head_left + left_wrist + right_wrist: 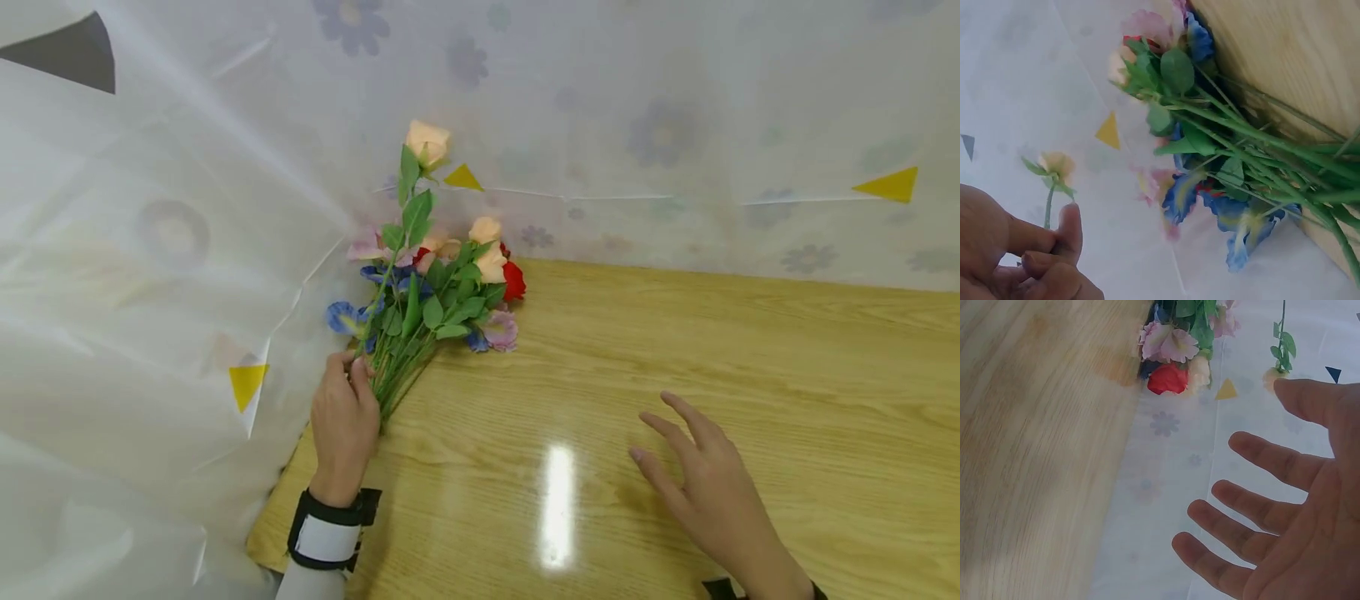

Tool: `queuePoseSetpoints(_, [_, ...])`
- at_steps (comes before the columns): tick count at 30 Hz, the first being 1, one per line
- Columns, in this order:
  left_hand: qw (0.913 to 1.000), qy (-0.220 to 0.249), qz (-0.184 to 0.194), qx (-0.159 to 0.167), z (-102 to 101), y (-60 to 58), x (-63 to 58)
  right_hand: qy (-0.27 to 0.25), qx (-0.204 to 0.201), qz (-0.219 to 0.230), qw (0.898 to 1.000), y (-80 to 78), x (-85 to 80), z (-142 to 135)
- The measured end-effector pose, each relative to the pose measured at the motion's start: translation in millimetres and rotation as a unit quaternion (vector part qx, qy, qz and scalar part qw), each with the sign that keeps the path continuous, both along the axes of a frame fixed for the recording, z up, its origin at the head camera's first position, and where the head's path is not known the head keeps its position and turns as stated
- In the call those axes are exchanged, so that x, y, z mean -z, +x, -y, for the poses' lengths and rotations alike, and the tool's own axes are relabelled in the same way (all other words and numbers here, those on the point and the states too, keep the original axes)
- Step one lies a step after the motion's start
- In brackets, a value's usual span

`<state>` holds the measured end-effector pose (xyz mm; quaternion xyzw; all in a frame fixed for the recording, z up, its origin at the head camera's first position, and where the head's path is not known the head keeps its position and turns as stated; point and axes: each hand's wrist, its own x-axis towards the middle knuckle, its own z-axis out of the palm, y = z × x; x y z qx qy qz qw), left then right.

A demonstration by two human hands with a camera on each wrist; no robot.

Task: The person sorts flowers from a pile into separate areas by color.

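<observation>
Over the left tabletop point(408, 492) | my left hand point(345, 421) pinches a peach rose point(428, 143) by its stem point(1048, 209) | flower bunch point(450, 304) lies just beside that hand | my right hand point(705, 479) hovers, fingers point(1263, 456) spread

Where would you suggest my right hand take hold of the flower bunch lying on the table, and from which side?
I'd probably grip the lower stems from the right: they gather narrowly there, while the blooms and leaves fan out beyond. The right hand is free on that side, whereas the left hand, holding a peach rose, sits at the left.
</observation>
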<state>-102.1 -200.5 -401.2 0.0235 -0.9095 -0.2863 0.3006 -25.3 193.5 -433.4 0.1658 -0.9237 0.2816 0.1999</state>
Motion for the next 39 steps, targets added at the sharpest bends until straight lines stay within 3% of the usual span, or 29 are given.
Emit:
queuePoseSetpoints(3, [0.9993, 0.023, -0.012, 0.025, -5, 0.6, -3.1, 0.0, -0.002, 0.001, 1.0, -0.1, 1.7, 2])
queuePoseSetpoints(6, [0.9949, 0.059, -0.03, 0.076, -19, 2.7, -3.5, -0.005, -0.009, 0.006, 1.0, -0.1, 2.4, 7])
queuePoseSetpoints(8, [0.987, 0.092, -0.04, 0.126, -33, 6.0, -3.4, -0.013, -0.02, 0.014, 1.0, -0.5, 1.1, 13])
queuePoseSetpoints(10, [0.9703, 0.139, -0.044, 0.193, -50, 9.1, -2.1, -0.028, -0.034, 0.025, 0.999, -0.6, -1.4, 22])
queuePoseSetpoints(11, [0.9561, 0.175, -0.034, 0.232, -60, 11.7, -2.2, -0.041, -0.043, 0.03, 0.998, -0.9, -3.2, 27])
queuePoseSetpoints(13, [0.9149, 0.257, 0.008, 0.312, -80, 17.6, -2.9, -0.077, -0.062, 0.037, 0.994, -1.9, -7.1, 38])
queuePoseSetpoints(16, [0.8353, 0.361, 0.095, 0.403, -110, 25.9, -5.9, -0.141, -0.097, 0.055, 0.984, -3.8, -13.3, 55])
queuePoseSetpoints(18, [0.7868, 0.404, 0.159, 0.439, -127, 30.9, -7.8, -0.182, -0.116, 0.08, 0.973, -4.5, -16.6, 64])
queuePoseSetpoints(20, [0.7538, 0.422, 0.208, 0.459, -140, 34.8, -8.1, -0.223, -0.132, 0.12, 0.958, -3.3, -18.9, 72])
queuePoseSetpoints(22, [0.7333, 0.435, 0.249, 0.459, -149, 38.2, -6.2, -0.265, -0.155, 0.158, 0.938, -0.9, -19.8, 77])
queuePoseSetpoints(23, [0.7272, 0.439, 0.261, 0.459, -153, 39.7, -4.6, -0.286, -0.167, 0.178, 0.927, 0.5, -19.9, 78])
queuePoseSetpoints(24, [0.7258, 0.439, 0.269, 0.456, -155, 40.9, -2.5, -0.308, -0.183, 0.194, 0.913, 1.7, -19.7, 78])
queuePoseSetpoints(25, [0.7336, 0.429, 0.269, 0.453, -157, 41.5, -0.6, -0.326, -0.194, 0.206, 0.902, 2.8, -19.3, 78])
queuePoseSetpoints(26, [0.7454, 0.415, 0.264, 0.45, -158, 41.8, 1.3, -0.341, -0.205, 0.213, 0.892, 3.6, -18.8, 77])
queuePoseSetpoints(27, [0.7625, 0.394, 0.254, 0.446, -158, 41.9, 3.0, -0.352, -0.214, 0.216, 0.885, 4.1, -18.3, 76])
queuePoseSetpoints(29, [0.7979, 0.337, 0.229, 0.444, -157, 40.8, 6.2, -0.359, -0.212, 0.213, 0.884, 4.6, -16.4, 73])
queuePoseSetpoints(31, [0.8383, 0.265, 0.202, 0.432, -155, 39.6, 8.2, -0.345, -0.187, 0.198, 0.898, 5.6, -13.8, 67])
queuePoseSetpoints(32, [0.8524, 0.236, 0.195, 0.424, -153, 39.1, 9.4, -0.333, -0.164, 0.193, 0.908, 6.7, -12.5, 63])
queuePoseSetpoints(36, [0.8992, 0.154, 0.199, 0.358, -137, 35.8, 15.6, -0.26, -0.042, 0.174, 0.949, 13.1, -5.7, 39])
queuePoseSetpoints(39, [0.938, 0.102, 0.184, 0.276, -108, 26.2, 20.9, -0.2, 0.058, 0.158, 0.965, 16.9, -2.2, 10])
